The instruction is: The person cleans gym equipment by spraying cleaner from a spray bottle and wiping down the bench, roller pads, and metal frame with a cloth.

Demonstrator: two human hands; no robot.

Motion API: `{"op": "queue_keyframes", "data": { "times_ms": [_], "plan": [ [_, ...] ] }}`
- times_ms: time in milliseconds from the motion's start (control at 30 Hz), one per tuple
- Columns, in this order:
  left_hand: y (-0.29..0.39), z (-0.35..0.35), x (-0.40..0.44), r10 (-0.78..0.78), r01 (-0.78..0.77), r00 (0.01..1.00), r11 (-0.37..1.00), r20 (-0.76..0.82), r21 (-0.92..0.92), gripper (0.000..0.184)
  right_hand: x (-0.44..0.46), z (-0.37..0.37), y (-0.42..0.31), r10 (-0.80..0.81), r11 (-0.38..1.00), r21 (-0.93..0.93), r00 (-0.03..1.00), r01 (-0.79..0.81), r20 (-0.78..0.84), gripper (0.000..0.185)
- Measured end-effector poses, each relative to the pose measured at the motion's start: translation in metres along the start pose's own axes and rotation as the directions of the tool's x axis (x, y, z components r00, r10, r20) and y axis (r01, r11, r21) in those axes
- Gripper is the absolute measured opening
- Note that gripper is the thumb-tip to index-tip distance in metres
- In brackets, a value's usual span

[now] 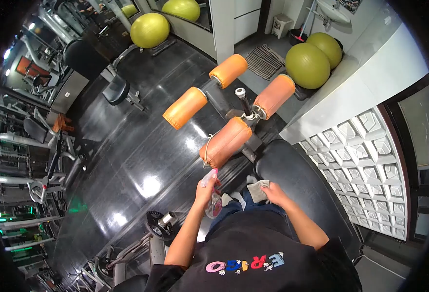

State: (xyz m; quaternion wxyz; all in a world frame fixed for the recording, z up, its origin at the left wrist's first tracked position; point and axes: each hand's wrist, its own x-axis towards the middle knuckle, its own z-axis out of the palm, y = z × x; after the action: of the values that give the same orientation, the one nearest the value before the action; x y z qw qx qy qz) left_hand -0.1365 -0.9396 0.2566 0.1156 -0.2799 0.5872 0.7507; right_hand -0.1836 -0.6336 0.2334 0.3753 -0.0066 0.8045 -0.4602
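Observation:
My left hand [206, 189] is wrapped round the neck of a clear spray bottle [214, 206] with a pink and white spray head. The bottle hangs upright just short of the nearest orange foam roller [225, 142], which has a cord tied round it. In my right hand [276, 193] a folded light grey cloth [258, 191] is pinched, held in front of my waist. Beyond the hands, the other orange rollers [185, 108] sit on a metal frame around an upright post [243, 101].
A black padded bench [292, 175] lies on the right, beside a white textured panel [360, 165]. Green exercise balls [308, 65] stand at the back right, near a striped mat [260, 62]. A yellow-green ball [149, 30] is at the back. Gym machines [44, 136] line the left.

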Motion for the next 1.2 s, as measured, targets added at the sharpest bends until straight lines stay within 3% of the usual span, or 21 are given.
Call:
{"op": "queue_keyframes", "data": {
  "times_ms": [100,200,333,367,467,500,600,633,700,733,800,900,1000,1067,1133,1200],
  "plan": [
    [0.014,0.007,0.013,-0.001,0.001,1.000,1.000,-0.007,0.026,0.047,-0.008,0.001,0.010,0.032,0.999,0.032,0.998,-0.033,0.058,0.027],
    [0.023,0.019,0.033,-0.013,0.014,0.998,1.000,-0.066,0.015,0.049,-0.006,-0.009,0.025,-0.060,0.998,-0.013,0.998,0.060,-0.008,0.030],
    [0.035,0.037,0.048,-0.060,0.089,0.986,0.979,-0.157,0.186,0.041,0.017,-0.027,0.028,0.140,0.983,0.111,0.987,-0.148,0.079,0.031],
    [0.040,0.042,0.052,-0.062,0.097,0.983,0.974,-0.174,0.203,0.042,0.029,-0.031,0.035,0.047,0.999,0.016,0.998,-0.047,0.038,0.030],
    [0.050,0.057,0.057,-0.009,0.064,0.969,0.974,-0.246,0.219,0.042,0.039,-0.055,-0.013,0.021,0.996,0.086,0.998,-0.026,0.055,0.029],
    [0.052,0.056,0.058,-0.017,0.083,0.964,0.968,-0.266,0.239,0.041,0.050,-0.059,-0.008,-0.068,0.996,0.053,0.996,0.065,0.050,0.028],
    [0.048,0.047,0.054,-0.063,0.148,0.939,0.961,-0.338,0.233,0.040,0.073,-0.077,-0.019,-0.027,0.999,0.037,0.994,0.024,0.104,0.027],
    [0.045,0.043,0.052,-0.024,0.099,0.935,0.976,-0.353,0.195,0.039,0.084,-0.080,-0.011,-0.140,0.990,0.011,0.986,0.140,0.088,0.027],
    [0.031,0.042,0.045,0.062,-0.024,0.903,0.995,-0.426,0.093,0.039,0.102,-0.089,-0.010,-0.155,0.988,-0.010,0.981,0.157,0.115,0.028],
    [0.026,0.037,0.039,0.056,-0.021,0.895,0.996,-0.442,0.084,0.039,0.111,-0.094,-0.013,-0.159,0.986,-0.029,0.980,0.164,0.117,0.029],
    [0.017,0.027,0.021,-0.055,0.127,0.920,0.978,-0.389,0.163,0.041,0.121,-0.101,-0.026,-0.145,0.984,-0.083,0.981,0.156,0.127,0.030],
    [0.000,0.028,0.007,-0.088,0.148,0.893,0.984,-0.441,0.102,0.044,0.130,-0.105,-0.064,-0.209,0.977,0.038,0.977,0.208,0.047,0.028],
    [-0.013,0.029,0.002,-0.088,0.118,0.866,0.992,-0.493,0.030,0.044,0.146,-0.100,-0.100,-0.314,0.949,0.013,0.948,0.315,-0.058,0.027],
    [-0.024,0.028,0.002,-0.020,0.080,0.878,0.991,-0.478,0.106,0.045,0.156,-0.097,-0.121,-0.439,0.899,-0.024,0.896,0.438,-0.065,0.027],
    [-0.018,0.035,0.005,-0.052,0.093,0.867,0.994,-0.495,0.058,0.047,0.160,-0.095,-0.145,-0.472,0.881,0.006,0.879,0.473,-0.065,0.027],
    [-0.009,0.040,0.010,0.024,-0.002,0.848,0.999,-0.529,0.042,0.049,0.170,-0.096,-0.149,-0.463,0.886,-0.001,0.884,0.464,-0.072,0.027]
  ]
}}
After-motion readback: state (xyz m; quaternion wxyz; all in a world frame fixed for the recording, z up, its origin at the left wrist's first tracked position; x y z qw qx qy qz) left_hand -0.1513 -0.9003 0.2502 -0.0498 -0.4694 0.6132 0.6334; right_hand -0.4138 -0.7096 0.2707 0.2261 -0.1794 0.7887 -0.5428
